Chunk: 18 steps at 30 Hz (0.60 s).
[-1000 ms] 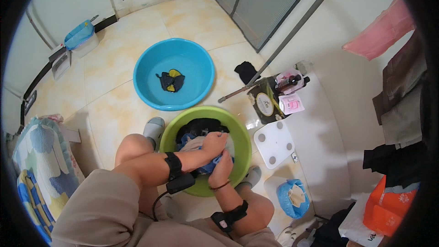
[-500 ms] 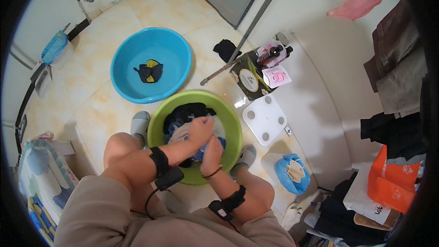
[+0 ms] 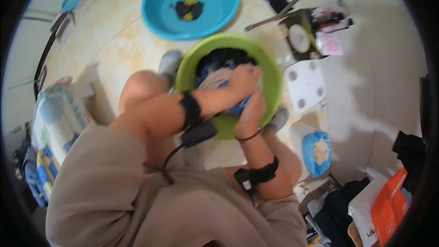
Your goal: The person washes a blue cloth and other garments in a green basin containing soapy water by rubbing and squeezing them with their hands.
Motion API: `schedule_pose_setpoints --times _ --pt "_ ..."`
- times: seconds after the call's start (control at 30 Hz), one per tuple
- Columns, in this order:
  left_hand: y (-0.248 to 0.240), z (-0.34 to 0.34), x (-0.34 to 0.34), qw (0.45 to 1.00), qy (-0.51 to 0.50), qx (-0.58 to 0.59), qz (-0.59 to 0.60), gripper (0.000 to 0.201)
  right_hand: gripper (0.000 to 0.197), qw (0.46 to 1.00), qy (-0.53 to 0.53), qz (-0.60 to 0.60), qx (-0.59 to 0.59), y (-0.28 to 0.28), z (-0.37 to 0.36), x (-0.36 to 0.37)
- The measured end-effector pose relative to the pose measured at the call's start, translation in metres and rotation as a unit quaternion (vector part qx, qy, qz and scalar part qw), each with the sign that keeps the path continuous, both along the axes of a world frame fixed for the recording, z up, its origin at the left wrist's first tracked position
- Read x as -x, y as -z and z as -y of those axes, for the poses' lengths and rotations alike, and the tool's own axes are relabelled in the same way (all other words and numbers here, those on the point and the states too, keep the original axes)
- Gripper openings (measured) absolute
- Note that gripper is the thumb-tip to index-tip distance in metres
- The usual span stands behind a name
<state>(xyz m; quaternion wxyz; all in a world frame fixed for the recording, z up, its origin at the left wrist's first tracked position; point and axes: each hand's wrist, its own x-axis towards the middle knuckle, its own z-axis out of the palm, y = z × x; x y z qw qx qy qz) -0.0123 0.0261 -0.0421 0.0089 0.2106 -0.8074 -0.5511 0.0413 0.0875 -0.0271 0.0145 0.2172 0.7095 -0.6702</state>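
Both of my hands are over the green basin (image 3: 273,87) between my knees. My left hand (image 3: 244,82) is a closed fist on a pale pink and blue garment (image 3: 217,78). Right beside it, my right hand (image 3: 252,110) is closed too, with blue cloth of the same bundle showing between the hands. The fingers are partly hidden and slightly blurred. Dark clothing (image 3: 226,56) lies along the basin's far side, behind the garment.
Beyond the green basin stands a blue basin (image 3: 155,13) holding a black and yellow cloth item (image 3: 189,9). To the right are a white scale (image 3: 304,86), a blue-lined bin (image 3: 315,153), and bottles and pouches (image 3: 329,41). A fabric-covered item (image 3: 57,114) is at left.
My view has tilted down and shifted left, so the basins appear higher and further right. Both hands stay closed on the garment, close together.
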Motion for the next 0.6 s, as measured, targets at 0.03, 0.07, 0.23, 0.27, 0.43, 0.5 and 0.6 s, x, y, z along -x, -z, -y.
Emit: schedule_pose_setpoints --times 0.03,0.07,0.23,0.27,0.43,0.5,0.6 --pt "-0.002 0.001 0.005 0.999 0.011 -0.025 0.044 0.034 0.027 0.999 -0.025 -0.014 -0.028 0.0 -0.004 -0.006" --pt "-0.01 -0.008 0.002 0.999 -0.034 -0.012 0.036 0.033 0.027 0.997 -0.05 -0.037 -0.052 0.003 -0.009 -0.001" --pt "-0.028 -0.032 -0.027 0.994 -0.008 -0.026 0.105 0.031 0.023 0.927 -0.313 -0.028 -0.203 0.035 -0.058 0.034" --pt "-0.033 -0.03 -0.03 0.992 -0.025 -0.057 0.107 0.032 0.023 0.98 -0.183 0.071 0.042 0.031 -0.055 0.036" --pt "-0.016 -0.012 -0.015 0.997 0.001 -0.059 0.049 0.033 0.022 0.988 -0.096 0.105 0.06 0.01 -0.026 0.023" --pt "-0.008 -0.006 -0.008 0.999 -0.009 0.014 0.031 0.033 0.023 0.988 -0.077 0.099 0.087 0.002 -0.016 0.017" --pt "-0.011 -0.011 -0.013 0.976 -0.108 -0.118 0.15 0.033 0.023 0.985 -0.151 0.066 -0.039 -0.004 -0.016 0.021"
